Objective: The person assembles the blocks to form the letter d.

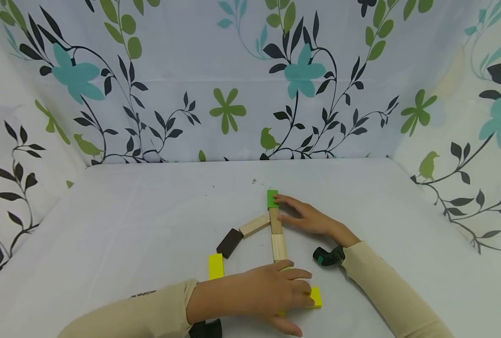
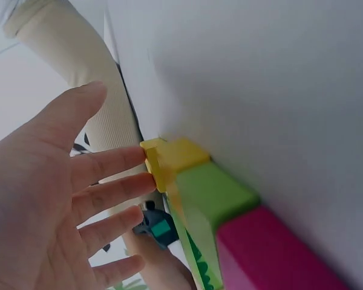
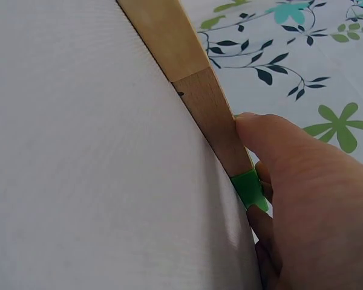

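Observation:
My left hand (image 1: 271,291) spreads over the near end of a row of blocks, hiding part of it. In the left wrist view its straight fingertips are right at a yellow block (image 2: 153,164), beside a lighter green block (image 2: 215,192) and a magenta block (image 2: 272,254). My right hand (image 1: 307,217) lies along the right side of the row's far end. Its thumb touches a plain wooden block (image 1: 276,221), and its fingers touch the green block (image 1: 272,199) at the tip. Another wooden block (image 1: 279,246) continues the row towards me.
Left of the row, a slanted wooden block (image 1: 254,226), a dark brown block (image 1: 230,242) and a yellow block (image 1: 216,266) form a curve. A black wrist device (image 1: 328,256) sits by the right sleeve. Patterned cloth (image 1: 250,80) stands behind the white table (image 1: 149,211).

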{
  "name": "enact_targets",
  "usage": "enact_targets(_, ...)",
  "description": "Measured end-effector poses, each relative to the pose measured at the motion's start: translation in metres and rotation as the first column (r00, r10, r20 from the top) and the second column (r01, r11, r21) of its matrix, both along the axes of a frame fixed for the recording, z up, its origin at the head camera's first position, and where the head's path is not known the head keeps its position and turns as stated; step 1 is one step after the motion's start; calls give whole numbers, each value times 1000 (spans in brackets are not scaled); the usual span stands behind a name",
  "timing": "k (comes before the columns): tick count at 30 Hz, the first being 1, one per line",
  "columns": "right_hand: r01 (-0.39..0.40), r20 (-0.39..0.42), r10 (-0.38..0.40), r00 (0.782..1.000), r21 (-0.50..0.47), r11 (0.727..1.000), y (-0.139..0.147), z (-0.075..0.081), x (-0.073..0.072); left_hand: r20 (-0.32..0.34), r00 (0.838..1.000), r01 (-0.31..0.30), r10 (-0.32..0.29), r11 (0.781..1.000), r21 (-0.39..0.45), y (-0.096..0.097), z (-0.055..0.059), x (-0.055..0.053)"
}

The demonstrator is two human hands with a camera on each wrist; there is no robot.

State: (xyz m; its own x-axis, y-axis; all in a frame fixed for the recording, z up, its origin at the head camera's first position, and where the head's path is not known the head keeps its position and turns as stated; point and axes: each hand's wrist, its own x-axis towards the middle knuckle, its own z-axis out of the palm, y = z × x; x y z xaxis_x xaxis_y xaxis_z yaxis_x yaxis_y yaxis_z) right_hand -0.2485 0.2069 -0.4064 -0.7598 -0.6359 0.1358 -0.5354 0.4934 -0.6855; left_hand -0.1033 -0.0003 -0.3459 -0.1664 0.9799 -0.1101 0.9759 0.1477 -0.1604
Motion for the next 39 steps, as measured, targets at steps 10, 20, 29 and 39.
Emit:
enact_targets(10,15,34,-15,999,2,1000,-1,1,0,-128,991,25,-27,1000,-13,-17,-4,24)
enact_targets(20,9,30,-9,1000,-1,1000,-1,0,0,-143,989,46,-31,994,103,-33,-11,29)
enact_targets(29,9,24,-9,1000,-1,1000,-1,2,0,-151,988,24,-6,992,122,-38,-14,28)
enact_targets(39,2,31,-2,1000,3,1000,-2,2,0,-131,991,2,16,991,133,-41,-16,26)
